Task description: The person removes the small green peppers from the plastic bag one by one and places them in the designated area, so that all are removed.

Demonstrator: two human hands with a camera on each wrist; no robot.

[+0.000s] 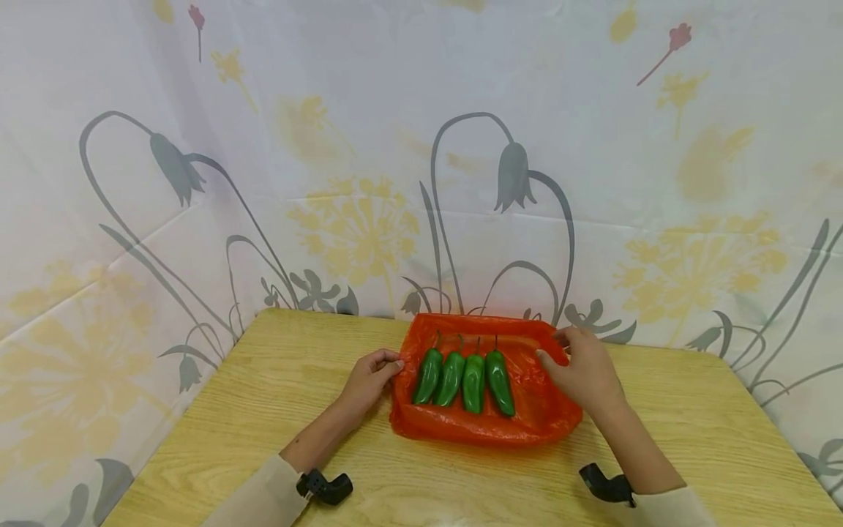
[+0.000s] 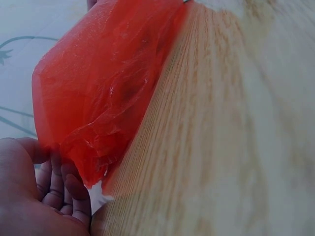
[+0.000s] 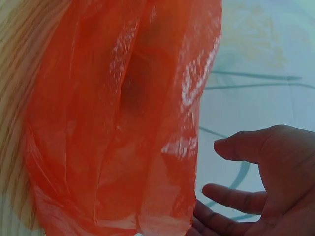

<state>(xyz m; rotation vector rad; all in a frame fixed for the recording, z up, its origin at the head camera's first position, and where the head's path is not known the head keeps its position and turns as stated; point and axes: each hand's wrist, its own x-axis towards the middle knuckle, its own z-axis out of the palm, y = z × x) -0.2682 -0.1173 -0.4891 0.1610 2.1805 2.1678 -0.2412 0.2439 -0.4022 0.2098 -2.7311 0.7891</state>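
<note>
Green peppers [image 1: 473, 383] (four) in red bag [image 1: 474, 430]

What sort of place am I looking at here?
Probably a makeshift recording corner: a pale, flower-printed hanging sheet behind a yellowish, wood-grained table, and a curved black device on each wrist.

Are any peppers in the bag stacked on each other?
No, all four peppers lie side by side in the bag.

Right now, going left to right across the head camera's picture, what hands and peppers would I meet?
Left hand, first green pepper, second green pepper, third green pepper, fourth green pepper, right hand.
</note>
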